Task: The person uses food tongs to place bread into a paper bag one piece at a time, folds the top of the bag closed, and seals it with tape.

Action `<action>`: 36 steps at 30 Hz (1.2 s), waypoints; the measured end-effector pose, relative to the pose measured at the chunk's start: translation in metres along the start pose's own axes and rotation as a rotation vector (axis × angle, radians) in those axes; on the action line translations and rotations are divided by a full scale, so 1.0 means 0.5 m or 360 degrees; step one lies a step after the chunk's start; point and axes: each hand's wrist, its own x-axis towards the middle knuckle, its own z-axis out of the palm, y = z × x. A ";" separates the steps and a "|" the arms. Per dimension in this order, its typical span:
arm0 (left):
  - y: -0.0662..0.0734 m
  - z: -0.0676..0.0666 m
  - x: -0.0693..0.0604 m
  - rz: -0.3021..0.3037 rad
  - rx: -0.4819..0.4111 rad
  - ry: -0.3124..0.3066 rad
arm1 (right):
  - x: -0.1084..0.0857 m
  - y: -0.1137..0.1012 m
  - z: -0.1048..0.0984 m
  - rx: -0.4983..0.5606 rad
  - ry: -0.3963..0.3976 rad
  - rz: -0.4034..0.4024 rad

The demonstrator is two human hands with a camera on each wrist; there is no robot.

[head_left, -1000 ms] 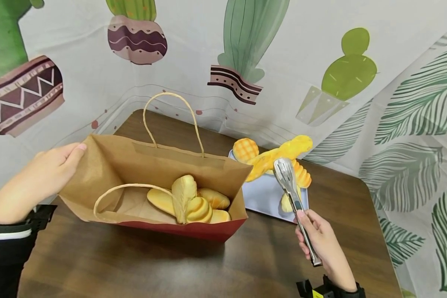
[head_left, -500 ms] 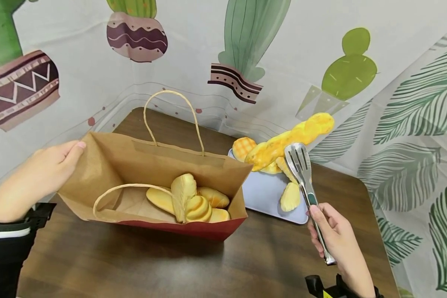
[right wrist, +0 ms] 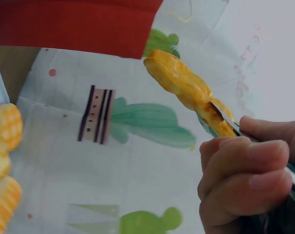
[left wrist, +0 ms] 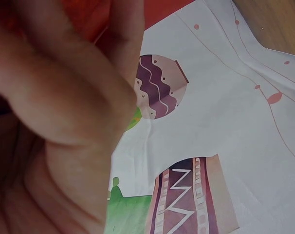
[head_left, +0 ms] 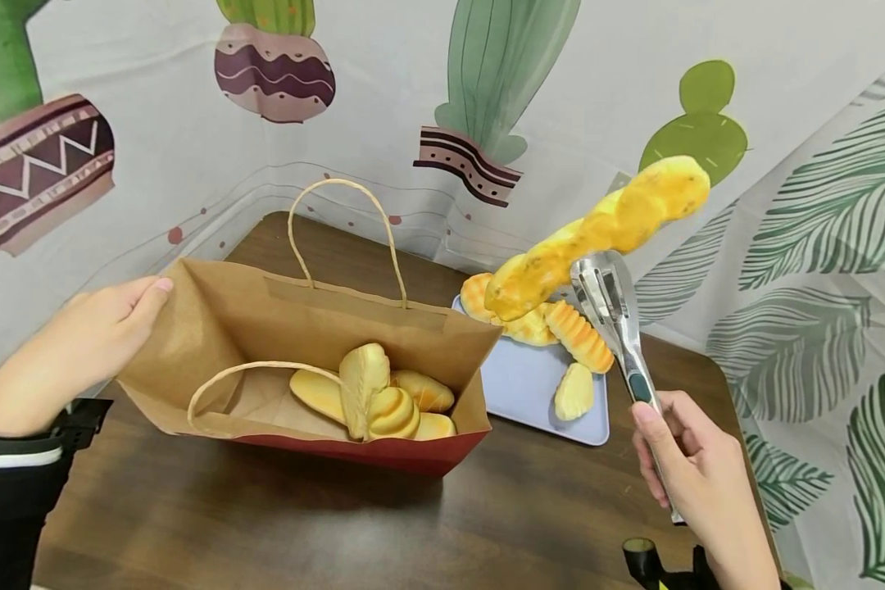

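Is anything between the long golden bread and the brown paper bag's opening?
Yes: the long golden bread must likely clear the right rim of the brown paper bag; a beige cord handle crosses its opening.

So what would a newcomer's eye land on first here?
Probably the long golden loaf, held in metal tongs by the right hand at right of the head view. Next, the open paper bag left of centre, bread inside, its left edge gripped by the left hand.
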 end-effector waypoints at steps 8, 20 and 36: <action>-0.001 0.000 0.000 0.0019 -0.0011 -0.0004 | 0.000 -0.056 -0.008 -0.0406 0.0101 -0.0432; -0.004 0.000 0.001 0.0022 -0.0002 -0.0012 | 0.046 -0.128 0.026 -0.0946 -0.0158 -0.0894; -0.009 0.006 0.004 0.0057 -0.0014 0.0006 | 0.142 -0.240 0.101 -0.1377 -0.0706 -0.1121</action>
